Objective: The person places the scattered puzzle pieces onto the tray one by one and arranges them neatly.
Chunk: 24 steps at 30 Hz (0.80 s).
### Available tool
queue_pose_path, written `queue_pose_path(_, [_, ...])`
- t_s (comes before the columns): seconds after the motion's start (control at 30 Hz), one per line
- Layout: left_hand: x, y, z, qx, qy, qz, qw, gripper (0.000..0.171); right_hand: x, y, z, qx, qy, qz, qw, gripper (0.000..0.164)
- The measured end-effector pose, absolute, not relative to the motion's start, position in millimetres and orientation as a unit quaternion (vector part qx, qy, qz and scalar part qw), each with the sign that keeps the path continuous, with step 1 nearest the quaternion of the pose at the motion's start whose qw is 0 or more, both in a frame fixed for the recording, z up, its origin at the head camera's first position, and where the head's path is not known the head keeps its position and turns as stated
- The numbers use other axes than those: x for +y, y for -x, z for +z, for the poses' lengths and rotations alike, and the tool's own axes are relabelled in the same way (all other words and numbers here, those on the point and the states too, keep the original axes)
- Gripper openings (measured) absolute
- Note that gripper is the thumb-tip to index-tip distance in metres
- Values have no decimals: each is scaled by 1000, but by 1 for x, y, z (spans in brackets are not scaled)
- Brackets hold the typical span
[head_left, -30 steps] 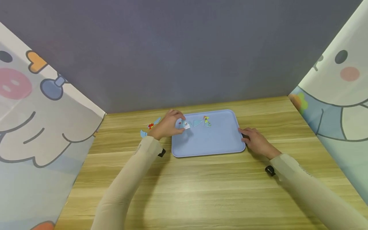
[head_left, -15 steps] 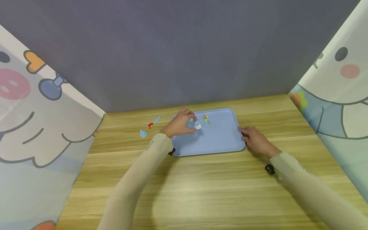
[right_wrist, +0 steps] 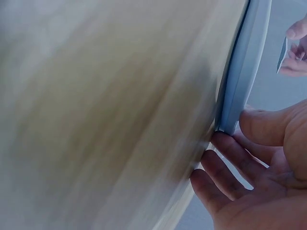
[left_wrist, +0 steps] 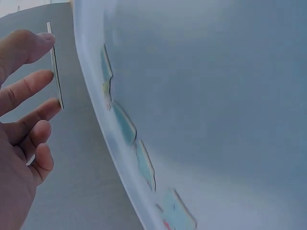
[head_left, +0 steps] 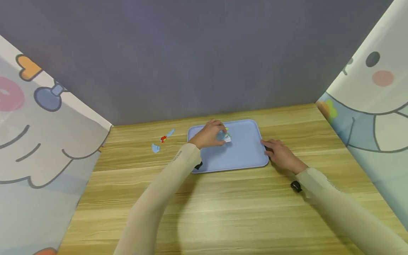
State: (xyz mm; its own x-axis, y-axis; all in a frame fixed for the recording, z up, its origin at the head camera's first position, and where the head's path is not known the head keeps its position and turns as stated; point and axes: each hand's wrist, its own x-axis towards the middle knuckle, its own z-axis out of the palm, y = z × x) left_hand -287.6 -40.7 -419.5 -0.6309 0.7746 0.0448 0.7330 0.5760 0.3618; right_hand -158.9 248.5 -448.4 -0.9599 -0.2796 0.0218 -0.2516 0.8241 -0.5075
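My left hand (head_left: 209, 135) is over the pale blue tray (head_left: 236, 156), pinching a thin flat puzzle piece (head_left: 227, 139) between thumb and fingertips. In the left wrist view that piece (left_wrist: 56, 72) appears edge-on, held apart from the tray. Several light blue puzzle pieces (left_wrist: 125, 124) lie in a row inside the tray, along its far side; in the head view my left hand covers most of them. At the tray's right edge, my right hand (head_left: 282, 155) grips the rim (right_wrist: 235, 86) between thumb and fingers.
Left of the tray, a few pieces lie on the wood-grain table (head_left: 242, 212): a blue one (head_left: 155, 148), a red one (head_left: 164, 139) and a narrow blue one (head_left: 170, 132). A grey wall (head_left: 204, 63) stands behind, with cartoon-printed panels (head_left: 44, 141) at the sides.
My left hand has moved right across the tray with the puzzle piece, from its left end toward the middle. The right hand keeps its grip on the tray's edge.
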Motion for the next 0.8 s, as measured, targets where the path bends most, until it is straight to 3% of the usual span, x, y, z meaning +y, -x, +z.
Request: queue_pose_path(0.8, [13, 306, -441, 894, -410, 151, 100, 24, 248, 162, -448, 956, 135, -259, 25, 46])
